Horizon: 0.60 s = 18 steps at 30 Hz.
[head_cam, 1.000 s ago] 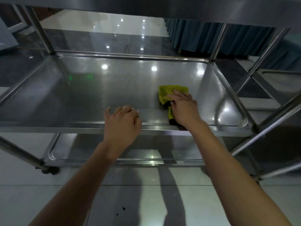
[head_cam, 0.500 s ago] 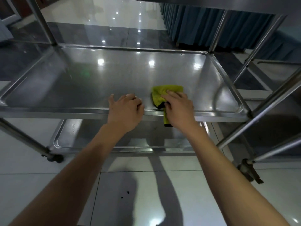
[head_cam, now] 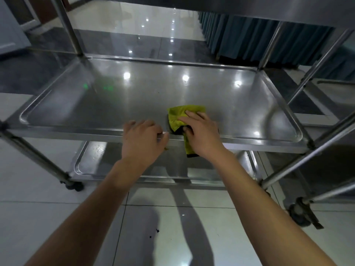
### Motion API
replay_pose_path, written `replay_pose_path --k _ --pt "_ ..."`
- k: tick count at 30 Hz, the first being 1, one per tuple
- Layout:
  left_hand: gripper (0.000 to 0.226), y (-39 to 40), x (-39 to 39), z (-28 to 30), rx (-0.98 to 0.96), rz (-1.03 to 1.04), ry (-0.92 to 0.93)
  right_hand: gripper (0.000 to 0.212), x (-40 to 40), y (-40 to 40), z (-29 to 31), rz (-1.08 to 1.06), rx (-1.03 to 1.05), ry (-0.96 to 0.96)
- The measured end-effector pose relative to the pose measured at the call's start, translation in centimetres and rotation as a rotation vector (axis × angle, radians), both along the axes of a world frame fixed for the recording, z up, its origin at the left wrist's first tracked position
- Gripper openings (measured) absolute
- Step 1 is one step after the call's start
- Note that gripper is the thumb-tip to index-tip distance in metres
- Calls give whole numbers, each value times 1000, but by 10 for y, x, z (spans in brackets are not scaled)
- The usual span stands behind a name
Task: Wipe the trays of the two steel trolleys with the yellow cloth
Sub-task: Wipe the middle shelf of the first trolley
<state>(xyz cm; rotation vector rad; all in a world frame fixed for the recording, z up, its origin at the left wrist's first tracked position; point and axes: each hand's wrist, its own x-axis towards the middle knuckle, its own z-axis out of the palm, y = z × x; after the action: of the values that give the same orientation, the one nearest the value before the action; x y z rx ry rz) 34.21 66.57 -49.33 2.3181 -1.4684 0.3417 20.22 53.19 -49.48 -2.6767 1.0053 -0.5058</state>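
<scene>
The steel trolley's middle tray [head_cam: 134, 96] fills the view. A yellow cloth [head_cam: 178, 116] lies near the tray's front edge, and one end hangs over the rim. My right hand [head_cam: 201, 131] presses flat on the cloth with its fingers spread. My left hand [head_cam: 142, 139] rests on the front rim just left of the cloth, its fingers curled over the edge. Below it shows the lower tray [head_cam: 96, 160]. The top tray [head_cam: 269, 6] runs overhead along the upper edge.
A second steel trolley [head_cam: 326, 131] stands close on the right, its castor [head_cam: 301, 212] on the tiled floor. Upright steel posts rise at the tray's corners. A blue curtain [head_cam: 269, 39] hangs behind. Dark specks lie on the floor tiles.
My right hand has dragged the cloth left and toward the front rim. My left hand stays on the rim. The view has pulled back and tilted down.
</scene>
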Motion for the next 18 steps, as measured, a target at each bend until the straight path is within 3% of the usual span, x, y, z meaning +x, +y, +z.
replay_pose_path --k 9,18 --pt "25 0 6 -11 -111 -24 53 44 77 -40 9 30 44 164" --pt "35 5 11 -12 -67 -27 70 42 51 -24 7 209 92 28"
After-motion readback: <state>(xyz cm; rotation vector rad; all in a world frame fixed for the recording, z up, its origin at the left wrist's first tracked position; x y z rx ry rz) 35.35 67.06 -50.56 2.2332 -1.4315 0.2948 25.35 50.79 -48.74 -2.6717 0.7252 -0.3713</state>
